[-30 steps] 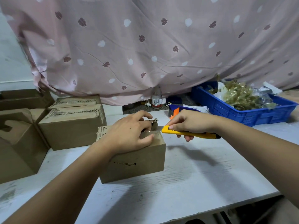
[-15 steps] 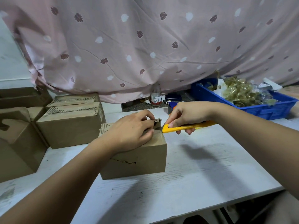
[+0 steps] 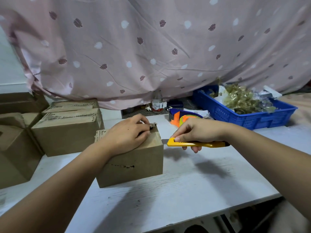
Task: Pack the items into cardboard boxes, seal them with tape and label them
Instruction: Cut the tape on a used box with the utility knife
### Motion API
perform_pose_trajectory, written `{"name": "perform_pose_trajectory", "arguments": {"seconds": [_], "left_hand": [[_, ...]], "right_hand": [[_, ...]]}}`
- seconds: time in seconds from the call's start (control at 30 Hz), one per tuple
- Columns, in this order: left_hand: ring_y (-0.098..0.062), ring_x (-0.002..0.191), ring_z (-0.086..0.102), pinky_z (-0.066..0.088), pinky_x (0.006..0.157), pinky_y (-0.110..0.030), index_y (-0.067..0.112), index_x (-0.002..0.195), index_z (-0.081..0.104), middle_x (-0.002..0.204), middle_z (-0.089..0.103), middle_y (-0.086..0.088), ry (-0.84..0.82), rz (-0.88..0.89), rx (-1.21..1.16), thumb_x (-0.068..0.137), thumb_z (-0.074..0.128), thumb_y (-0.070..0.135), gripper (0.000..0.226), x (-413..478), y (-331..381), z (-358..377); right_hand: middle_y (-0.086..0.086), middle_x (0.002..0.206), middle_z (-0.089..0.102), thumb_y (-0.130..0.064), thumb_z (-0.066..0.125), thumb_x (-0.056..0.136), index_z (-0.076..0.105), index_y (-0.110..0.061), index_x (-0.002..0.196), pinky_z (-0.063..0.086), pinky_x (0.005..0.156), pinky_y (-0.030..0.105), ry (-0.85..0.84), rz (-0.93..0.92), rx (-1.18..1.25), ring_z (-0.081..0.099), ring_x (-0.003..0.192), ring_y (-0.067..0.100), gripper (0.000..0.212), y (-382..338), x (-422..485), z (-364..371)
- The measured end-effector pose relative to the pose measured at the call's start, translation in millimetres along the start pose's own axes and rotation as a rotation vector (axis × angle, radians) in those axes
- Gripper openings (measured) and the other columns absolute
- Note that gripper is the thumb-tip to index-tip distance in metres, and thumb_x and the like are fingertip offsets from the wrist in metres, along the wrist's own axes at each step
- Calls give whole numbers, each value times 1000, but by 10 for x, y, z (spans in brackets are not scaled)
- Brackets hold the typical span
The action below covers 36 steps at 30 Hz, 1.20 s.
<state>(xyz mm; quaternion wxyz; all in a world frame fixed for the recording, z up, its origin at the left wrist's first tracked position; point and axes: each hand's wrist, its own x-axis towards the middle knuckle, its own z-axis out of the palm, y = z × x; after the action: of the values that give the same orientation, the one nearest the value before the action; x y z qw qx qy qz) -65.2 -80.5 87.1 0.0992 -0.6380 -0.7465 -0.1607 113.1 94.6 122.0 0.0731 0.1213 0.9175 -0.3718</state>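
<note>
- Cardboard: five boxes on the white table [image 3: 193, 182]. One small box [image 3: 134, 158] sits under my left hand [image 3: 127, 133], with four other boxes [image 3: 67, 133] at left.
- Left fingers curled, pinching the small box's far top flap.
- One yellow cutter [image 3: 193, 144] gripped in my right hand [image 3: 198, 130], tip just beside the small box's right top edge.
- One blue crate [image 3: 244, 118] and one tape dispenser [image 3: 181, 116] behind.

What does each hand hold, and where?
Right hand grips the yellow utility knife by its front half. Left hand pinches a top flap of the small box.
</note>
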Motion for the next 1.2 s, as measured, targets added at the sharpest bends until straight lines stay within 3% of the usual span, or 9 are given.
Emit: {"name": "perform_pose_trajectory", "arguments": {"seconds": [0.3,0.47,0.6,0.73,0.87,0.97,1.07,1.13,1.2], "left_hand": [[-9,96,52,36,79,-22,22,93,71,121,49,9,-27,-42,-27,82,31,54,53,-4,29,-9],[-11,98,52,39,86,-26,21,98,71,121,47,9,-65,-86,-43,94,48,47,35,19,56,-32],[-17,99,54,40,90,-30,17,102,71,119,48,2,-16,-168,-17,96,47,39,33,66,125,-4],[-25,102,55,43,92,-36,8,103,69,121,43,-7,55,-326,73,97,44,30,33,159,239,56],[-33,101,56,46,90,-42,4,106,64,122,41,-13,94,-456,98,95,44,22,30,271,309,102],[-30,111,53,41,96,-33,11,115,65,123,50,-14,10,-435,42,90,44,9,33,320,237,42],[-20,114,54,35,89,-17,19,116,68,125,62,-4,-143,-360,-2,89,47,5,36,302,162,-215],[-18,112,54,38,92,-20,24,121,64,125,61,-1,-290,-286,22,91,50,12,35,236,121,-380],[-17,115,50,35,95,-23,32,130,53,125,56,-1,-392,-233,64,95,50,24,36,114,83,-488]], "right_hand": [[1,76,68,-24,56,96,70,-13,108,50,53,24,20,107,91,60,53,12,21,51,-33,-42],[7,78,65,-25,51,98,70,-8,101,49,51,25,155,175,259,59,53,15,26,152,-39,-41],[7,84,67,-32,49,99,66,-6,104,54,57,25,270,155,345,64,58,14,31,85,-4,49],[7,83,63,-26,52,98,60,-8,96,49,50,23,409,98,545,60,55,14,20,-63,65,215],[5,79,62,-23,41,102,46,-17,93,46,50,26,525,6,735,56,49,14,12,-264,176,527],[-1,93,69,-27,36,103,42,-27,91,40,49,20,611,-57,593,55,44,13,13,-351,239,736],[-7,97,69,-27,36,102,38,-23,88,39,48,16,688,-113,470,52,36,13,15,-353,265,830],[-9,95,70,-26,36,103,38,-22,89,41,48,16,726,-130,418,51,37,16,14,-321,285,838],[-11,93,71,-29,37,102,38,-31,88,47,54,25,754,-150,364,54,45,18,15,-276,308,839]]}}
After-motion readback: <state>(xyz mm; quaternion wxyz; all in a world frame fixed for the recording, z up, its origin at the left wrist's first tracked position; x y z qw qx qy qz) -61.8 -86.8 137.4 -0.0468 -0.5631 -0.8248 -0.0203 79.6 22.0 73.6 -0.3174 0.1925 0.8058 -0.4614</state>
